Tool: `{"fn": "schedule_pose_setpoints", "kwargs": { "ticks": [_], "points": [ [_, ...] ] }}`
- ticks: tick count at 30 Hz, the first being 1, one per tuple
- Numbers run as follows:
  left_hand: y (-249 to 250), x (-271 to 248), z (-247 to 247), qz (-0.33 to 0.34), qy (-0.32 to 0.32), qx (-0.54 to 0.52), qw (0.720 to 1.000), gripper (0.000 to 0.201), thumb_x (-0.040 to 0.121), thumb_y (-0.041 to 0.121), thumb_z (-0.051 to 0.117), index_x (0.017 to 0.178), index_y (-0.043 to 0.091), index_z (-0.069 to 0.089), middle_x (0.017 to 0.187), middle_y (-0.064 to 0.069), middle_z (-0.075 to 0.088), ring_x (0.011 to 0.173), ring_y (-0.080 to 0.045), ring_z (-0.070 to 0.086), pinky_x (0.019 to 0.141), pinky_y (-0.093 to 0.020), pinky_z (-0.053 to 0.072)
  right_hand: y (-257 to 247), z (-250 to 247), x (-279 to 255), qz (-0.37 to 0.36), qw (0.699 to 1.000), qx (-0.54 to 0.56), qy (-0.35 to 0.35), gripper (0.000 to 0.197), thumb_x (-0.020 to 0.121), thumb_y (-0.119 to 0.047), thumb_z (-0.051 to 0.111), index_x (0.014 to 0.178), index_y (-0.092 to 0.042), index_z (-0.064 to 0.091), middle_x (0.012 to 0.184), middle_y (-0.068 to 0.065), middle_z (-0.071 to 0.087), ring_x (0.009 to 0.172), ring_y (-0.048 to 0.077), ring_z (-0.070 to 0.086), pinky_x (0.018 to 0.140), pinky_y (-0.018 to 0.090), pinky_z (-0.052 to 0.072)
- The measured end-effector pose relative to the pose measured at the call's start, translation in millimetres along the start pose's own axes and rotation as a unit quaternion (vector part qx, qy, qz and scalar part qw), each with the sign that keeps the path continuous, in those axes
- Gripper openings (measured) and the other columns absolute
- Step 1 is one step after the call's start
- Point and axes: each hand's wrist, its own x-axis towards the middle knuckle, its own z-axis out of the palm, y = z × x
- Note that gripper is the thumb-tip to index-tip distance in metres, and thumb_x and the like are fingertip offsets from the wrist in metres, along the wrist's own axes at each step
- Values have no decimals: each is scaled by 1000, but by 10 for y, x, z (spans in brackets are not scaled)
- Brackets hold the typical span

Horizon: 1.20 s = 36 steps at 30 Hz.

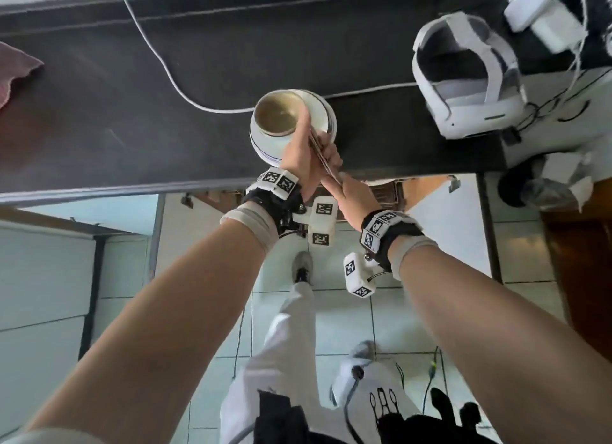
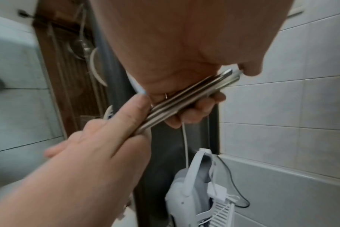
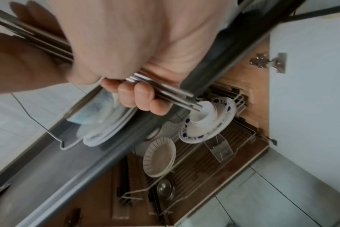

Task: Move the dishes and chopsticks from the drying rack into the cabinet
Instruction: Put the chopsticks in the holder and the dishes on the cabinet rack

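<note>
My left hand [image 1: 299,155] holds a stack of a brown-lined bowl [image 1: 276,114] on white plates [image 1: 323,112] over the dark countertop [image 1: 132,112], thumb on the bowl's rim. A bundle of metal chopsticks [image 1: 323,160] runs from that hand down to my right hand [image 1: 347,195], which grips their lower end. In the left wrist view the chopsticks [image 2: 184,98] lie across my left fingers, the right hand [image 2: 99,145] on them from below. The right wrist view shows my fingers [image 3: 138,95] curled round the chopsticks [image 3: 175,95], with the bowl [image 3: 93,110] behind.
Under the counter's edge [image 1: 132,188] the cabinet is open; its wire rack [image 3: 204,161] holds a blue-patterned plate [image 3: 210,127], ribbed plates [image 3: 159,156] and a metal bowl [image 3: 164,190]. A white headset [image 1: 463,75], a white cable [image 1: 165,65] and a pink cloth [image 1: 13,69] lie on the counter.
</note>
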Motion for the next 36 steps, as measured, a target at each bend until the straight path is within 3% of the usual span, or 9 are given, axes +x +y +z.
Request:
{"fn": "schedule_pose_setpoints", "kwargs": {
  "ticks": [3, 7, 10, 15, 22, 25, 27, 32, 36],
  "points": [
    [-577, 14, -127, 20, 43, 3, 999, 47, 99, 41, 44, 60, 17, 38, 54, -1, 28, 50, -19, 29, 55, -30, 30, 381, 321, -226, -11, 999, -18, -37, 28, 107, -23, 43, 123, -3, 56, 92, 22, 64, 77, 36, 66, 74, 46, 51],
    [-1240, 273, -401, 62, 42, 42, 996, 29, 98, 12, 37, 70, 13, 43, 51, 1, 33, 50, -17, 29, 52, -31, 31, 871, 707, -200, 39, 998, -19, -45, 42, 106, -40, 36, 103, -4, 57, 74, 4, 62, 67, 25, 63, 70, 40, 46],
    [-1753, 661, -719, 67, 35, 80, 994, 26, 102, 12, 38, 80, 11, 52, 50, 6, 41, 49, -14, 36, 54, -28, 35, 1301, 1087, 54, 40, 995, -91, -30, 63, 96, -60, 24, 94, -11, 63, 89, 10, 70, 84, 31, 66, 72, 37, 48],
    [-2395, 1410, -1293, 84, 12, 105, 991, 23, 98, 28, 50, 85, 12, 60, 55, 8, 57, 60, -15, 57, 75, -36, 48, 2000, 1647, 651, 37, 984, -173, 20, 54, 100, -55, 29, 123, -19, 61, 115, 18, 57, 106, 35, 59, 85, 41, 49],
    [-2834, 2302, -1725, 56, -54, 142, 987, 35, 107, 27, 48, 81, 9, 64, 71, -4, 70, 70, -19, 69, 85, -36, 55, 2694, 2135, 1543, 19, 969, -247, 23, 43, 103, -42, 41, 110, -7, 66, 100, 17, 74, 95, 35, 71, 74, 33, 47],
    [-2951, 2655, -1813, 69, -41, 168, 983, 44, 105, 45, 46, 122, 11, 68, 130, -17, 70, 120, -29, 64, 113, -45, 41, 3025, 2222, 1819, 39, 990, -120, 64, 39, 100, -43, 50, 95, -10, 69, 77, 10, 75, 75, 27, 75, 74, 34, 58],
    [-3006, 2844, -1945, 73, -9, 180, 981, 53, 108, 44, 38, 144, 9, 54, 151, -13, 55, 140, -25, 50, 121, -43, 28, 3263, 2210, 1927, 29, 983, -16, 182, 39, 97, -42, 58, 86, -8, 73, 74, 11, 76, 72, 27, 75, 74, 36, 59],
    [-3119, 3279, -2316, 62, 77, 221, 970, 39, 106, 29, 48, 133, 3, 59, 122, -9, 68, 109, -24, 62, 97, -37, 40, 3661, 2157, 2144, 34, 920, 148, 361, 43, 96, -46, 56, 78, -15, 78, 67, -3, 76, 71, 13, 76, 85, 27, 56],
    [-3100, 3380, -2345, 55, 87, 195, 975, 54, 107, 44, 41, 143, 4, 51, 132, -11, 64, 120, -29, 62, 109, -47, 43, 3581, 2166, 2188, 3, 896, 212, 390, 36, 97, -42, 58, 87, -13, 78, 71, -2, 77, 61, 4, 73, 68, 8, 51]
  ]
}}
